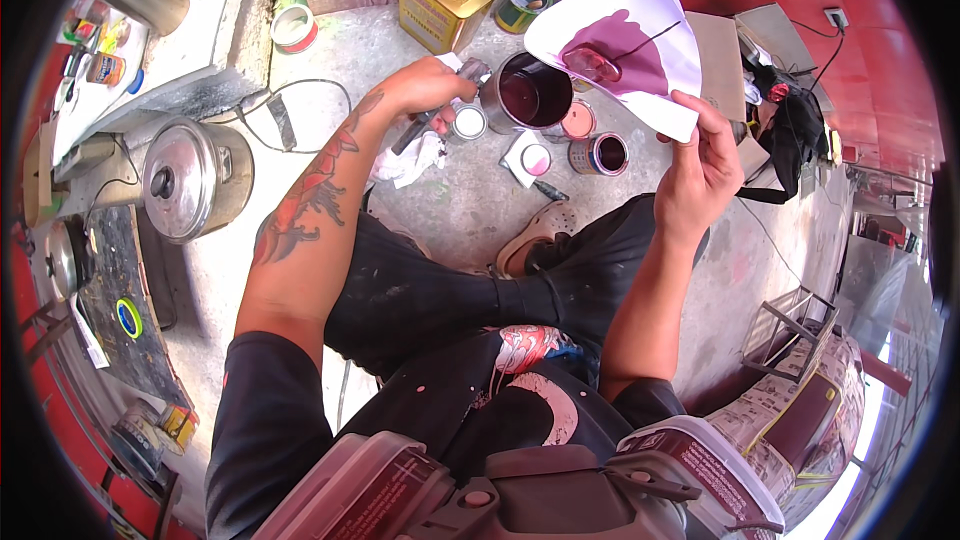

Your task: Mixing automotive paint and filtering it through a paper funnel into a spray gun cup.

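My left hand (432, 90) is closed round the grey metal fitting at the side of a paint cup (533, 90). Dark red liquid lies inside this cup, whose mouth faces up toward me. Between thumb and fingers, my right hand (700, 165) pinches the lower corner of a white paper paint strainer (660, 30). A wet dark red stain spreads over its paper, around a glossy red patch, and its narrow side is by the cup's right rim. Below the cup stand a small jar of white (468, 121), a pinkish open tin (578, 120) and a dark red open tin (611, 154).
A gold rectangular can (445, 0) and a green-rimmed tin (522, 6) stand behind the cup. A crumpled white cloth (410, 160) lies near my left hand. To the left is a lidded metal pot (195, 180); a black bag (785, 125) sits at right.
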Demonstrator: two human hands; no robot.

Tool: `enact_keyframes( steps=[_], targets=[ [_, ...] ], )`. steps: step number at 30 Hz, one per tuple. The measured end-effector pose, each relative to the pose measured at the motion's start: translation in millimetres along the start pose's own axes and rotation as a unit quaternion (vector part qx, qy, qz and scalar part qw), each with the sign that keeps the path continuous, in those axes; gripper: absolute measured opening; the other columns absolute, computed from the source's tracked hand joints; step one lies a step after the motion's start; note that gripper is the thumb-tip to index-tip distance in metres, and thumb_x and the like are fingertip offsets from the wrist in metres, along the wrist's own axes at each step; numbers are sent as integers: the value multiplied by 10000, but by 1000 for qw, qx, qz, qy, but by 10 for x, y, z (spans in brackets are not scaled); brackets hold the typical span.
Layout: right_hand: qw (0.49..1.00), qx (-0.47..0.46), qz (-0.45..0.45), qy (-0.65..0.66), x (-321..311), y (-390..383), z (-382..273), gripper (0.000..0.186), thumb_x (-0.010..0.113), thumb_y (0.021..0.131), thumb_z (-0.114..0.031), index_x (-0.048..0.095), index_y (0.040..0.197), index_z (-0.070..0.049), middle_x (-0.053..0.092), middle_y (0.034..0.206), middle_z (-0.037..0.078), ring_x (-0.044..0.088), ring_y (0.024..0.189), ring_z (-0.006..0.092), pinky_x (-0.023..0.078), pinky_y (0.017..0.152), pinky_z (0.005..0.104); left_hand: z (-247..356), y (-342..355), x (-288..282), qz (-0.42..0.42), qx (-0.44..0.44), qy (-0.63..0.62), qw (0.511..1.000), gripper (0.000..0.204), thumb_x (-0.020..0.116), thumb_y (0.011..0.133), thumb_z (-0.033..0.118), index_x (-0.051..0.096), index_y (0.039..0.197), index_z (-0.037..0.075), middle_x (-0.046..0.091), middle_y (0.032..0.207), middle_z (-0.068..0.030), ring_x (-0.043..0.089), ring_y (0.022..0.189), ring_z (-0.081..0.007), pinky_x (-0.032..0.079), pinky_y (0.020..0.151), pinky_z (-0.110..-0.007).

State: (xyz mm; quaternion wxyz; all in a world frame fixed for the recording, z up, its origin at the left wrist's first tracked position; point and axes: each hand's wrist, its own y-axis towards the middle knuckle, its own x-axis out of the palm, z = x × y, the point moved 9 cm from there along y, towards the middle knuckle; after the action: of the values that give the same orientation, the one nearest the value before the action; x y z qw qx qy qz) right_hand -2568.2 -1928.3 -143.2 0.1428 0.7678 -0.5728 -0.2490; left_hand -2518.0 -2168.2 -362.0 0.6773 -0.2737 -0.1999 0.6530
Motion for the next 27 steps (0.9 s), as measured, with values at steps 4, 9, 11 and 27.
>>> enact_keyframes(
  steps=[4, 9, 11, 27],
  targets=[
    [1000, 0, 2, 0, 8, -3, -2, 135, 597, 907, 8, 659, 1020, 47, 634, 1000, 76, 586, 907, 114, 446, 817, 229, 4, 2, 2, 2, 1, -4, 1000, 325, 623, 864, 263, 627, 945, -52, 617, 715, -127, 604, 518, -181, 480, 514, -285],
    [1000, -3, 2, -2, 17, -8, -11, 134, 600, 906, 4, 661, 1018, 45, 634, 998, 76, 585, 909, 116, 446, 820, 232, -2, 3, 0, 3, 1, -7, 1000, 327, 624, 864, 263, 626, 940, -55, 616, 714, -126, 601, 518, -179, 475, 513, -283],
    [1000, -3, 3, -3, 15, -10, -14, 134, 601, 906, 3, 661, 1018, 44, 634, 997, 76, 585, 909, 116, 445, 821, 233, 5, 2, 13, -7, 4, -7, 1000, 327, 625, 863, 262, 626, 936, -56, 616, 710, -123, 601, 518, -177, 473, 513, -281],
    [1000, -22, 1, 4, 37, -32, -65, 133, 601, 908, 5, 659, 1022, 41, 627, 1016, 95, 586, 904, 120, 449, 813, 237, -12, 13, 1, 3, -6, 8, 1000, 315, 623, 864, 249, 633, 948, -54, 624, 706, -117, 607, 523, -170, 476, 513, -273]
  ],
)
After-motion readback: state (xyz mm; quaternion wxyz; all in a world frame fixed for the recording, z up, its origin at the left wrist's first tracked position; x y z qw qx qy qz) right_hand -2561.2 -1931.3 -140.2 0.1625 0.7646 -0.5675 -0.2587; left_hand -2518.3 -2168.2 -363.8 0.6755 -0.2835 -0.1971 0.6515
